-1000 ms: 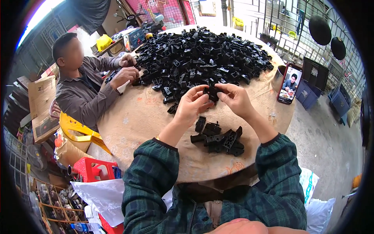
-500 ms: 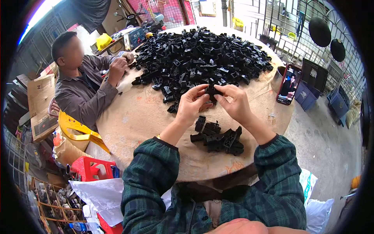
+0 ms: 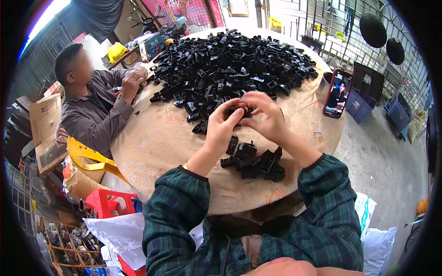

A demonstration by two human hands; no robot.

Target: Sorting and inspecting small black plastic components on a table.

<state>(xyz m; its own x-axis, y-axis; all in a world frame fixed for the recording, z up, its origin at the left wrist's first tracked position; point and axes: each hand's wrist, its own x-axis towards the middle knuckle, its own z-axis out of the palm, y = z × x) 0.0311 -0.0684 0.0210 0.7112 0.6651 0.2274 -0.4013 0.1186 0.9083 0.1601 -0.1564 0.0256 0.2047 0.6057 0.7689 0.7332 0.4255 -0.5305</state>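
Over the near edge of a large heap of black plastic parts [image 3: 225,64], my left hand [image 3: 224,120] is closed on a small black plastic part [image 3: 239,112], thumb on top. My right hand [image 3: 267,117] is at the same part from the other side, its fingers curled and somewhat blurred; they hide much of the piece. Below my hands, close to my body, lies a small cluster of black plastic parts [image 3: 258,163] on the cloth-covered round table [image 3: 184,184].
A person [image 3: 92,101] in a dark jacket sits at the left, hands at the heap's edge. A phone [image 3: 338,93] showing a video stands at the table's right edge. A yellow chair [image 3: 92,156] and a red stool [image 3: 110,202] are at the left; blue crates [image 3: 361,106] sit right.
My right hand has turned, its fingers now curling over the part. My left hand has shifted slightly left, and the whole view has moved a little.
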